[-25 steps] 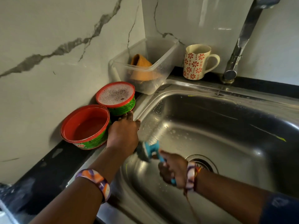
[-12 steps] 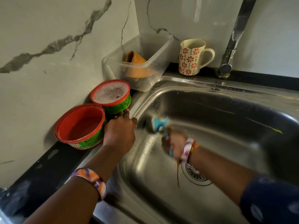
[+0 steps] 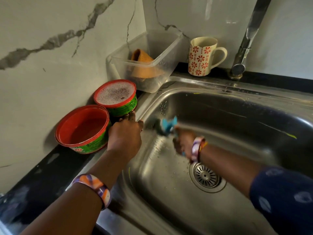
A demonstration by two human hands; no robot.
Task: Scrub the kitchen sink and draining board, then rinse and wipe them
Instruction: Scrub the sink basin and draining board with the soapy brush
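Left hand (image 3: pixel 124 136) rests on the left rim of the stainless steel sink (image 3: pixel 220 119), fingers curled over the edge, gripping nothing else. Right hand (image 3: pixel 183 142) inside the basin, wrapped round the handle of a blue-handled scrub brush (image 3: pixel 166 125); brush head against the upper left wall, blurred. Round drain strainer (image 3: pixel 205 176) just near side of that hand. On the black surface (image 3: pixel 50 167) left of sink: two red-rimmed green tubs (image 3: pixel 83 128), far one foamy. Behind: clear plastic container (image 3: pixel 152 60), floral mug (image 3: pixel 202 55), chrome tap (image 3: pixel 243 46).
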